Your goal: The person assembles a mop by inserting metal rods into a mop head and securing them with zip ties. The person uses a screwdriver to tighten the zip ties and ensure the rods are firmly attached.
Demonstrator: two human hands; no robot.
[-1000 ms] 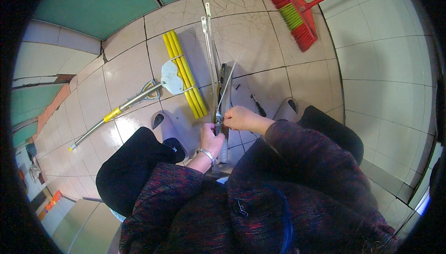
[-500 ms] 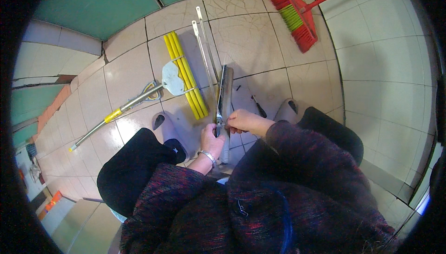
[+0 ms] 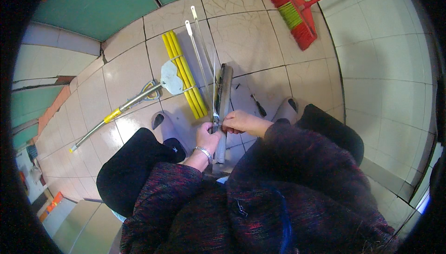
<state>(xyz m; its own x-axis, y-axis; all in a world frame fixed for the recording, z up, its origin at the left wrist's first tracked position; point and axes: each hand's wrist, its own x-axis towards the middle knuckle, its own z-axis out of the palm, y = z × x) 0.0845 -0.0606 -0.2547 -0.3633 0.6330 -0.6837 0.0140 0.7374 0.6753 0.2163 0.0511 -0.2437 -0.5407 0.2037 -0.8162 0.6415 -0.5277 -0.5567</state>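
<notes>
A long grey mop head (image 3: 227,84) with a dark metal frame stands lengthwise between my feet. My left hand (image 3: 207,139) is closed around the metal fitting at its near part. Two thin metal rods (image 3: 197,45) with flat, holed ends reach away from that fitting. Against its right side, my right hand (image 3: 240,121) is closed in a pinch; whatever lies between the fingertips is hidden. A dark-handled screwdriver (image 3: 260,109) lies on the floor near my right foot, with a small dark piece (image 3: 238,86) close by.
On the left lies another mop, with a yellow ribbed head (image 3: 184,75), a pale blue plate (image 3: 172,77) and a silver-and-yellow pole (image 3: 114,115). A red broom (image 3: 297,17) leans at the far right by the tiled wall (image 3: 381,59). Green cabinet doors (image 3: 97,3) border the far left.
The near ends of the rods and the mop head have shifted slightly left, and the rods now tilt a little more. Both hands have moved slightly left with the fitting.
</notes>
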